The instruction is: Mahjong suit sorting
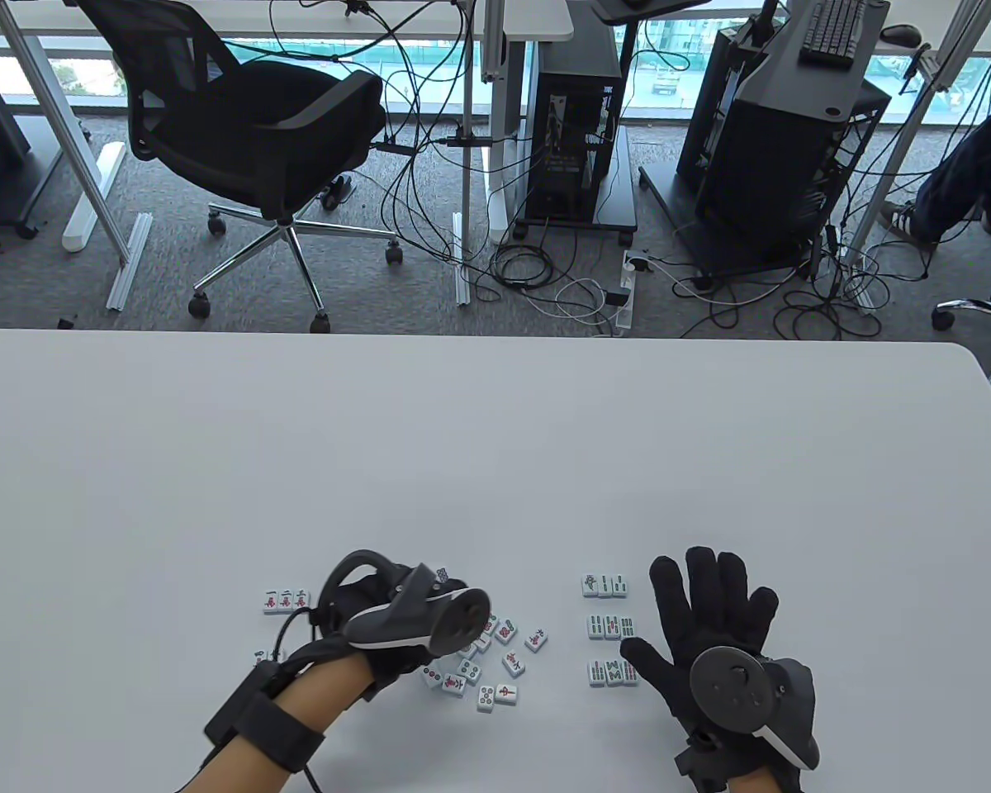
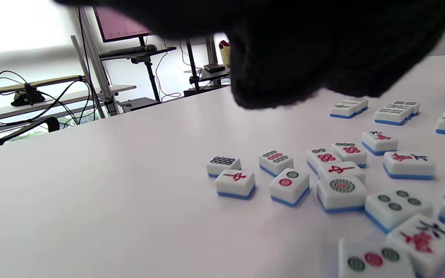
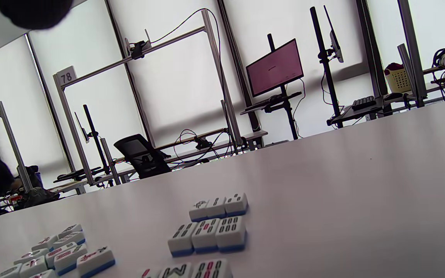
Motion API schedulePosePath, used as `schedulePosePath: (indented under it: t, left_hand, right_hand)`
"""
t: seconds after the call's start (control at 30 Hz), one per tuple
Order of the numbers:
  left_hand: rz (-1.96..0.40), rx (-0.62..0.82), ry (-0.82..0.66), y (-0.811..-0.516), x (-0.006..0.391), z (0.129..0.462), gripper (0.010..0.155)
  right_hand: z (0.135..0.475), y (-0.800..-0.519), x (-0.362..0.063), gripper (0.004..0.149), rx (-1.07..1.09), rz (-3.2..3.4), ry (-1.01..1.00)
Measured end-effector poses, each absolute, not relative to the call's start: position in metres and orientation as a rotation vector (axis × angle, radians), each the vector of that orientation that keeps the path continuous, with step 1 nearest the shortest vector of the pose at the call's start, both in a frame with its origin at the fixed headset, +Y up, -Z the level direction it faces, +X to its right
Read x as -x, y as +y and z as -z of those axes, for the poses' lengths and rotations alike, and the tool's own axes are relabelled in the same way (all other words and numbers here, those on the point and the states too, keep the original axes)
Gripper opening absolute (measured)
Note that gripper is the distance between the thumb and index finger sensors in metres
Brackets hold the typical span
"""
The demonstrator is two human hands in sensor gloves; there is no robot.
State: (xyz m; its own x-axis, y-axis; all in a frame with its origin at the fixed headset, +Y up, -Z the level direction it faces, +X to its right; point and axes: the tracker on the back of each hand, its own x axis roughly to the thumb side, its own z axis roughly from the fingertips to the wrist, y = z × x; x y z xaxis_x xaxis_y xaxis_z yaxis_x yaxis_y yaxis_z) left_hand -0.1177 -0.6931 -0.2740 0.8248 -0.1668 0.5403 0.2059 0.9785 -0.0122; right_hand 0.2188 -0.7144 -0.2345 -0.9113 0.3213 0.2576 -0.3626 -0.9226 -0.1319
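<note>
My left hand [image 1: 454, 588] hovers over a loose pile of mahjong tiles [image 1: 487, 661], its fingers mostly hidden under the tracker. A dotted tile [image 1: 440, 572] shows at its fingertips and looks pinched and lifted. In the left wrist view the dark glove [image 2: 284, 58] hangs above the pile [image 2: 340, 189]. Three rows of bamboo tiles [image 1: 609, 628] lie to the right, also in the right wrist view [image 3: 207, 231]. My right hand [image 1: 702, 595] rests flat beside them, fingers spread, holding nothing. A row of three character tiles [image 1: 285, 600] lies on the left.
A single tile [image 1: 264, 657] lies by the left wrist cable. The white table [image 1: 462, 429] stretches far ahead to its back edge and a rounded right corner. Beyond it on the floor stand an office chair [image 1: 256, 124] and computer towers [image 1: 574, 140].
</note>
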Motion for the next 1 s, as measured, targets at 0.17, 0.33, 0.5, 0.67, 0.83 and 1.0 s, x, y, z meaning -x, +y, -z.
schedulePosePath:
  t: [0.17,0.33,0.5,0.67,0.83,1.0]
  left_hand:
    - [0.298,0.124,-0.455,-0.704,0.188,0.241,0.062]
    - [0.265,0.201,-0.357,-0.723,0.233,0.216,0.062]
    - [0.239,0.224,-0.332,-0.742,0.247,0.208,0.062]
    - [0.255,0.223,-0.339,-0.753,0.244,0.209,0.062]
    - [0.308,0.223,-0.348,-0.760,0.241,0.209,0.062]
    - [0.313,0.236,-0.325,-0.761,0.240,0.209,0.062]
  right_hand:
    - [0.234,-0.714,-0.217,0.082,-0.331,-2.773,-0.249]
    - [0.234,-0.714,-0.216,0.082,-0.330,-2.789,-0.245]
    - [0.234,-0.716,-0.214,0.082,-0.336,-2.813,-0.237]
    - [0.234,-0.716,-0.212,0.082,-0.342,-2.819,-0.239]
    - [0.233,-0.716,-0.209,0.082,-0.353,-2.829,-0.235]
    - [0.234,-0.716,-0.208,0.082,-0.355,-2.828,-0.231]
